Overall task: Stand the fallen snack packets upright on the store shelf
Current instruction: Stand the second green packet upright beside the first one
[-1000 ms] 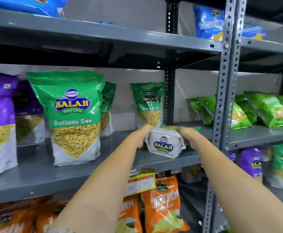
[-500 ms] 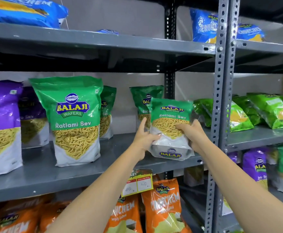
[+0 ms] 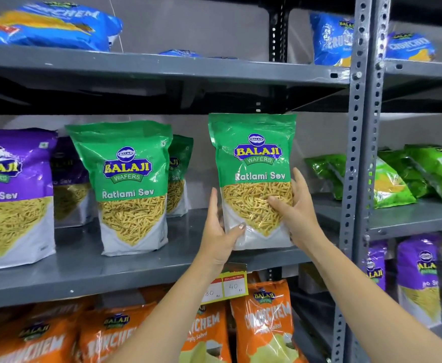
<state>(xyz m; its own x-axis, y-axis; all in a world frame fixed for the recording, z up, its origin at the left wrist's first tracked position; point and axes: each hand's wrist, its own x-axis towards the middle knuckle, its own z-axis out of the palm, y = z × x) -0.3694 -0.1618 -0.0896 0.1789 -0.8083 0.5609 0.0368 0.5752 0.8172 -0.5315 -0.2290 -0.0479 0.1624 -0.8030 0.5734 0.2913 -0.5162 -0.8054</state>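
Open shelf surface is lying to the left of the left hand (image 3: 218,233), running as bare grey shelf (image 3: 83,268) up to the standing green packet (image 3: 129,187). Just right of the right hand (image 3: 297,213) the perforated upright post (image 3: 356,163) is closing the bay. Above the held packet's top edge the underside of the upper shelf (image 3: 162,69) is leaving little headroom.

The Ratlami Sev packet (image 3: 254,163) is sitting upright between both hands, its base at the shelf's front edge; whether it is touching the surface cannot be told. The left hand is cupping the lower left side, fingers extended upward along the edge, thumb pressing across the front lower corner. The right hand is clasping the lower right side, thumb lying over the clear window, fingers wrapping behind.

The packet is showing a green top with the Balaji Wafers logo, a clear window of yellow strands, and a white bottom. Its face is pointing outward.
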